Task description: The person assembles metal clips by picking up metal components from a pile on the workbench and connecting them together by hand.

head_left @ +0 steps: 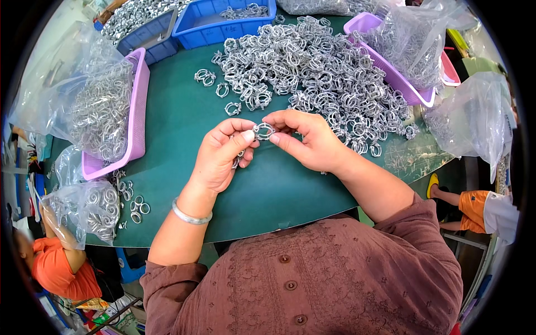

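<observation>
Over the green table, a silver-grey metal ring part (264, 132) with small lugs is pinched between my two hands. My left hand (223, 148) is closed, its thumb and index finger on the ring's left side. More of the same grey metal shows in the curled lower fingers of that hand, partly hidden. My right hand (310, 139) grips the ring's right edge between thumb and fingertips. Just beyond my hands a large heap of similar metal ring parts (312, 67) is spread out, with a few loose rings (222, 90) at its left side.
A purple basket (139, 106) with a plastic bag of metal parts stands at left, another purple basket (385, 67) at right. Blue bins (223, 30) line the far edge. Plain rings (139, 207) lie near a clear bag at lower left. Other people are at both sides.
</observation>
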`<action>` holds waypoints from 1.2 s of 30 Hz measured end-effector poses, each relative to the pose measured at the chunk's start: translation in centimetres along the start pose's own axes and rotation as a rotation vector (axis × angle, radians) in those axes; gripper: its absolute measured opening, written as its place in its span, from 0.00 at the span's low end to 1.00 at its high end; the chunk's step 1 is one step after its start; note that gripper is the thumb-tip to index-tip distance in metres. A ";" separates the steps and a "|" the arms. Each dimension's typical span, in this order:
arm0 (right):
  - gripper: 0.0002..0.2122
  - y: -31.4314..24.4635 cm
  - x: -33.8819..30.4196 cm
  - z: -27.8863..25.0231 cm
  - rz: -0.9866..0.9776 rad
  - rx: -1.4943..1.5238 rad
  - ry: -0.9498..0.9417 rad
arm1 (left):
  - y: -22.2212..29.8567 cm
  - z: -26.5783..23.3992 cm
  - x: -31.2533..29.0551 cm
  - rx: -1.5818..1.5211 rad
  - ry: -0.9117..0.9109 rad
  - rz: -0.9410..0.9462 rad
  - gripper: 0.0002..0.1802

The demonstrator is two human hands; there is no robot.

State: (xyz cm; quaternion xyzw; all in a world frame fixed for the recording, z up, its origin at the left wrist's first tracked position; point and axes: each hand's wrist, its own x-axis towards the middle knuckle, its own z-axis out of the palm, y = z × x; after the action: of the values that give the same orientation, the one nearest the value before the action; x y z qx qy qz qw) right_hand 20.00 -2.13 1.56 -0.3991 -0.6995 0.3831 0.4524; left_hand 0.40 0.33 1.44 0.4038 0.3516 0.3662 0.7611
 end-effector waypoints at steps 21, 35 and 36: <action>0.16 -0.1 -0.2 -0.1 0.022 0.026 -0.014 | -0.6 0.1 -0.2 0.258 -0.031 0.311 0.24; 0.14 0.1 -0.1 0.0 -0.014 0.032 0.008 | -0.6 -0.2 0.0 0.314 -0.016 0.282 0.22; 0.13 0.2 -0.1 0.0 -0.028 0.032 0.011 | -0.6 -0.2 0.1 0.331 -0.025 0.252 0.21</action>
State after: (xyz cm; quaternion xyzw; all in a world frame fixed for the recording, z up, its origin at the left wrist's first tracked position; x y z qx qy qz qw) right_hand 20.06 -2.12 1.37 -0.3841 -0.6964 0.3854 0.4679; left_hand 0.40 0.22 0.80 0.5686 0.3444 0.3906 0.6368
